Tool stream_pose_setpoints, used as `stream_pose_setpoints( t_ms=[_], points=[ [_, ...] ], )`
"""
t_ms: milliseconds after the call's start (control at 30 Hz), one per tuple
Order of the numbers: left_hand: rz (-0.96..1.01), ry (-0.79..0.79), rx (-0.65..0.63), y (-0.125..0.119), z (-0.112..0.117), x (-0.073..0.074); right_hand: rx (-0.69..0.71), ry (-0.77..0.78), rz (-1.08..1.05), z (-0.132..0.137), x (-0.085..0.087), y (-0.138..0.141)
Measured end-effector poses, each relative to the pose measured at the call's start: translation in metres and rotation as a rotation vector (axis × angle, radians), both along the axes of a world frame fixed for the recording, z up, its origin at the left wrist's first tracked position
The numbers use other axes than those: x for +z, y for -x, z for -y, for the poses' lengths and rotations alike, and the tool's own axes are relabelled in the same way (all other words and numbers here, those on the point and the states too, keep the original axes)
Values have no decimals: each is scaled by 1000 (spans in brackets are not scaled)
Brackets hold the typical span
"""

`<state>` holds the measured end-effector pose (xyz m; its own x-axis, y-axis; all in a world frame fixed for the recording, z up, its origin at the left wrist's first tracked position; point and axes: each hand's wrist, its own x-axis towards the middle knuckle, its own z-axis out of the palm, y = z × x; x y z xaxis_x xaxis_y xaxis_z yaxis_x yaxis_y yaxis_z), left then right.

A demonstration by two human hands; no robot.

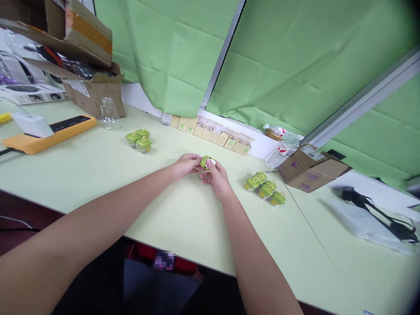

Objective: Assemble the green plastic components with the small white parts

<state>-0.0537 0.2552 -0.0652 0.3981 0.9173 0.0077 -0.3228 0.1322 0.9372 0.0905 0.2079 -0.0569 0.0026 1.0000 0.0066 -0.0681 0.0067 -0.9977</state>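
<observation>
Both of my hands meet over the middle of the pale green table [82,170]. My left hand [185,165] and my right hand [217,178] are closed together on one small green and white item [206,162], held just above the tabletop. Three similar green items [139,140] sit in a cluster to the left. Several more of them, in clear wrapping [264,187], lie to the right of my right hand. A row of small beige boxes [210,130] stands along the back edge beyond my hands.
A brown cardboard box [311,169] lies at the right, with wrapped packets [281,133] behind it. A clear glass bottle [108,113], an orange power strip [49,133] and stacked cartons [82,39] fill the left. A black cable [377,210] on plastic sits far right. Green curtains hang behind.
</observation>
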Motion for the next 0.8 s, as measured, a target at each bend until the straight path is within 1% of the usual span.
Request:
stream_pose_setpoints(
  t_ms=[200, 367, 600, 800],
  points=[
    [-15, 14, -28, 2, 1, 1, 54, 15, -46, -1, -2, -4],
    [-15, 29, -31, 3, -1, 0, 91, 19, -60, 1, 0, -6],
    [-12, 56, -33, 4, 3, 4, 81, 39, -66, 2, 2, -5],
    [45, 44, -34, 0, 4, 2, 60, 50, -88, 0, 1, -2]
  ],
)
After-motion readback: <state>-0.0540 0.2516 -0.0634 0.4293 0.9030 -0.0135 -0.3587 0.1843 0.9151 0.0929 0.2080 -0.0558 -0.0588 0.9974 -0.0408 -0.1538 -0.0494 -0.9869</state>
